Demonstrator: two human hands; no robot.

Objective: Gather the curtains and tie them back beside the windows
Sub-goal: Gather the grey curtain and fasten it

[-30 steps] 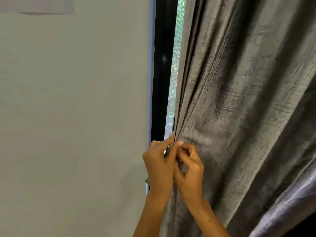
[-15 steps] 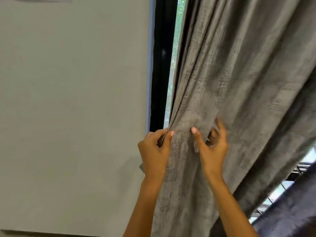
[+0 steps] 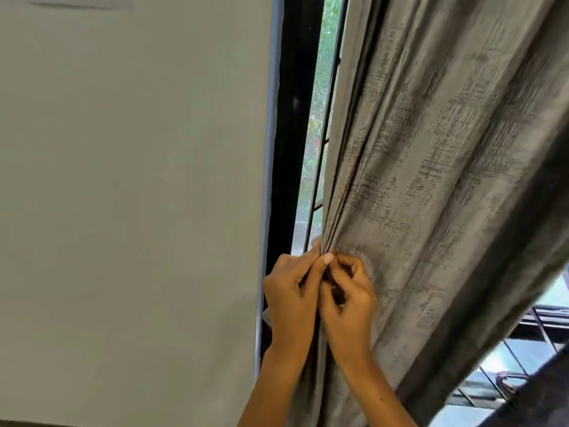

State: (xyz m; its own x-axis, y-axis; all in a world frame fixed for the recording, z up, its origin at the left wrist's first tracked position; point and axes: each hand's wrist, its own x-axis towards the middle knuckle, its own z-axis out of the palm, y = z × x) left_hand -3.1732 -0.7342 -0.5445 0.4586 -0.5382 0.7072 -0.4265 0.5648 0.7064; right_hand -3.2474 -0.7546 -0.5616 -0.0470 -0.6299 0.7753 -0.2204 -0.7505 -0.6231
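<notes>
Both hands meet at the near edge of the curtain [image 3: 431,180], pressed close together, knuckle to knuckle. The left hand [image 3: 291,291] pinches the bunched folds between thumb and forefinger, while the right hand [image 3: 348,295] curls its fingers into the cloth just beside it, gripping a fresh pleat.

The step in hand looks to be gathering the cloth into one bundle. To do it well, the left hand should act as the anchor and keep its pinch firm, while the right hand reaches along the cloth for the next fold and brings it back, so the pleats stack evenly and none slips out. Keeping both hands at the same height would help the bundle stay neat for tying.

The curtain rises from the hands up and to the right, drawn taut in long folds. Just left of the hands stands the dark window frame [image 3: 292,134], with a strip of window [image 3: 320,118] showing, then the pale wall [image 3: 138,195]. No tie-back shows.
</notes>
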